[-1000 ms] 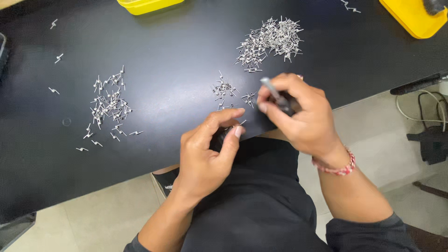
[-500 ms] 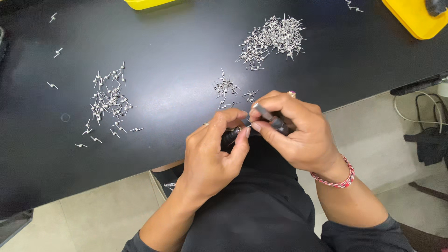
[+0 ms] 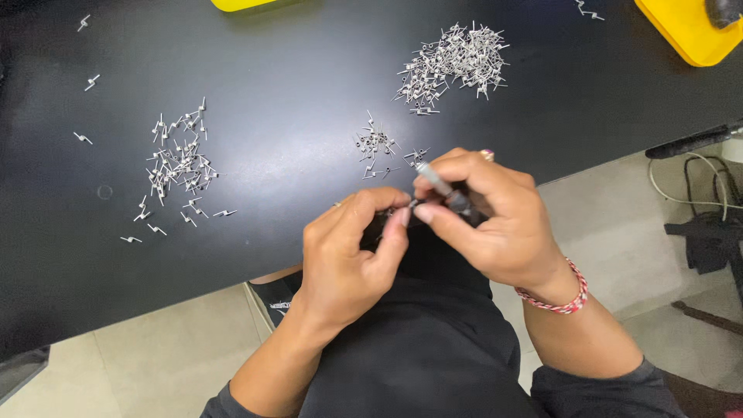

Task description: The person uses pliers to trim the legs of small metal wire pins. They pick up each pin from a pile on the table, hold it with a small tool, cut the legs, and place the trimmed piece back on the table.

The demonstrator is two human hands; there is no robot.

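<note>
My left hand (image 3: 348,259) pinches a small dark part and a tiny metal spring piece (image 3: 404,209) between thumb and forefinger at the table's front edge. My right hand (image 3: 487,220) grips a slim tool with a grey metal tip (image 3: 435,179) and dark handle, fingertips meeting the left hand's. Just beyond the hands lies a small cluster of metal springs (image 3: 374,145). A big heap of springs (image 3: 457,66) sits further back, and a spread group of springs (image 3: 179,162) lies to the left.
The black table (image 3: 271,93) has yellow trays at the back centre (image 3: 236,5) and back right (image 3: 685,27). A dark rod (image 3: 693,141) juts off the right edge above cables (image 3: 704,201) on the floor. Stray springs lie far left.
My right hand came down from above the table to meet my left hand at the edge; the fingertips now touch around the small piece. The tool tilted slightly.
</note>
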